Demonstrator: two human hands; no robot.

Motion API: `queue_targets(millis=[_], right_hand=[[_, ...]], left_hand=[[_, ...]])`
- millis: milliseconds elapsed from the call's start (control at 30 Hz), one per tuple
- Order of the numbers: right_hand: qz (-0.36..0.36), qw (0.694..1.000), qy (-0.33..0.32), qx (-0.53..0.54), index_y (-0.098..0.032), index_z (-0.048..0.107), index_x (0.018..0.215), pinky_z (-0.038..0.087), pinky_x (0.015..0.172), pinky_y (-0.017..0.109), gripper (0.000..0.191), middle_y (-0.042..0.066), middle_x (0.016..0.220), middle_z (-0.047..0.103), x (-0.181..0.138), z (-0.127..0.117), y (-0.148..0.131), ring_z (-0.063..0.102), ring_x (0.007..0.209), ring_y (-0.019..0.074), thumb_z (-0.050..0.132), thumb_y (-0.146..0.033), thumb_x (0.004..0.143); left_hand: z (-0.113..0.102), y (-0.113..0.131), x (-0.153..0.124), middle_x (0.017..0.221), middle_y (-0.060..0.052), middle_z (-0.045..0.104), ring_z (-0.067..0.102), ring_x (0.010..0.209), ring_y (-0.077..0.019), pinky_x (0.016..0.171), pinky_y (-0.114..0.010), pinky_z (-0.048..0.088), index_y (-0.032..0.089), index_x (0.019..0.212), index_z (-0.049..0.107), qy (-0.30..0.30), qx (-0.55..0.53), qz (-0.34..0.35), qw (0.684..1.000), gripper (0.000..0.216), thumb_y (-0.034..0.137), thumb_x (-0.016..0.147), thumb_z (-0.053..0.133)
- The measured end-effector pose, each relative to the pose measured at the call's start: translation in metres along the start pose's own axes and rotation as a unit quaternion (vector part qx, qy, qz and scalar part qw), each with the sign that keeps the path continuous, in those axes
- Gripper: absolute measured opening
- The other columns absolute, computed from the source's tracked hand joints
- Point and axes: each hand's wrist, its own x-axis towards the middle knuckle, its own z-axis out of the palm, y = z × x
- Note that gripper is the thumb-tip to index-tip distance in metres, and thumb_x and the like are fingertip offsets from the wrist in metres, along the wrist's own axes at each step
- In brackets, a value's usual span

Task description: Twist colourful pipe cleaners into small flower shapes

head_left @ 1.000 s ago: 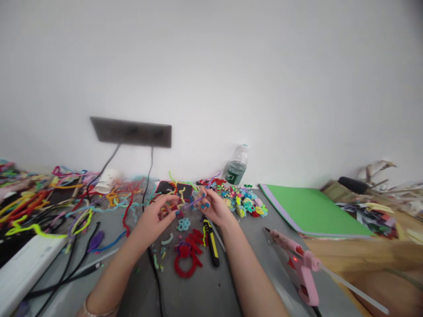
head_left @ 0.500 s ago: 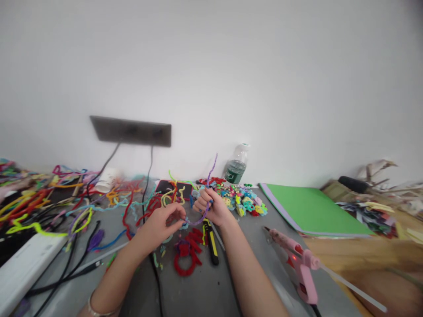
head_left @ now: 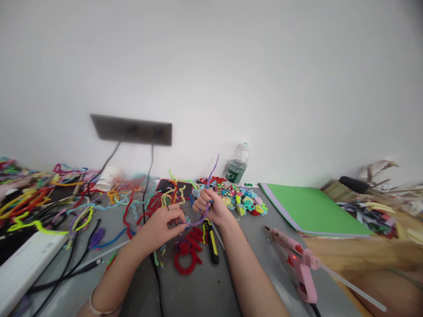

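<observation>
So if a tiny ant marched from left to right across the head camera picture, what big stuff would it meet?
Long white block, paper cup, left hand, right hand, clear bottle with a green label, pink glue gun.

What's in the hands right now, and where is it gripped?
A purple stem. The left hand pinches it at or near its lower end; the right hand grips it partway along, the upper end sticking up free.
</observation>
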Motion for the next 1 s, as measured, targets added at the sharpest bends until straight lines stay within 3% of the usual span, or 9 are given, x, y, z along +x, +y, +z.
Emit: queue_targets(millis=[233,500,667,800,900,1000], right_hand=[[-0.025,0.999,0.036,0.021,-0.020,0.021,0.050,0.023,0.049,0.025,0.059,-0.007,0.044,0.017,0.001,0.000,-0.003,0.013,0.044,0.0102,0.058,-0.043,0.090],[-0.059,0.996,0.064,0.003,-0.020,0.025,0.053,0.027,0.051,0.023,0.053,-0.006,0.048,0.017,0.004,-0.003,-0.008,0.015,0.047,0.0115,0.049,-0.041,0.096],[-0.094,0.990,0.077,-0.070,-0.020,0.044,0.062,0.028,0.053,0.024,0.040,-0.007,0.051,0.025,-0.001,-0.002,-0.012,0.022,0.049,0.0108,0.061,-0.044,0.089],[-0.056,0.968,0.071,-0.236,-0.019,0.059,0.081,0.030,0.058,0.024,0.034,-0.004,0.065,0.046,-0.007,0.005,-0.016,0.037,0.057,0.0105,0.071,-0.050,0.080],[-0.053,0.933,0.063,-0.351,-0.017,0.058,0.074,0.034,0.064,0.026,0.038,0.001,0.075,0.055,-0.011,0.012,-0.027,0.046,0.066,0.0124,0.064,-0.053,0.084],[-0.101,0.922,0.122,-0.353,-0.020,0.047,0.068,0.037,0.064,0.027,0.039,0.001,0.072,0.055,-0.017,0.015,-0.043,0.051,0.069,0.0148,0.051,-0.052,0.091]], left_hand=[[-0.001,0.004,0.000,0.062,0.004,0.040,0.041,0.060,-0.0113,0.059,-0.024,0.028,0.019,0.059,0.037,-0.026,0.040,0.033,0.998,0.028,0.015,0.086,0.045],[0.006,0.010,0.001,0.057,0.004,0.036,0.039,0.059,-0.0121,0.059,-0.026,0.026,0.019,0.059,0.030,-0.083,0.028,0.019,0.996,0.031,0.016,0.088,0.042],[0.006,0.011,0.001,0.061,0.003,0.042,0.042,0.058,-0.0125,0.058,-0.027,0.027,0.020,0.060,0.035,-0.048,0.051,-0.008,0.998,0.028,0.017,0.088,0.041],[0.006,0.008,0.001,0.065,0.001,0.049,0.048,0.062,-0.0143,0.061,-0.027,0.031,0.020,0.063,0.044,-0.027,0.081,-0.008,0.996,0.026,0.022,0.089,0.041],[0.007,0.005,0.000,0.068,0.001,0.056,0.052,0.064,-0.0155,0.063,-0.027,0.034,0.020,0.074,0.055,-0.015,0.083,-0.029,0.996,0.020,0.025,0.090,0.044],[0.007,0.004,0.000,0.068,0.002,0.059,0.055,0.064,-0.0156,0.063,-0.026,0.036,0.021,0.090,0.060,-0.004,0.058,-0.064,0.996,0.016,0.026,0.090,0.046]])
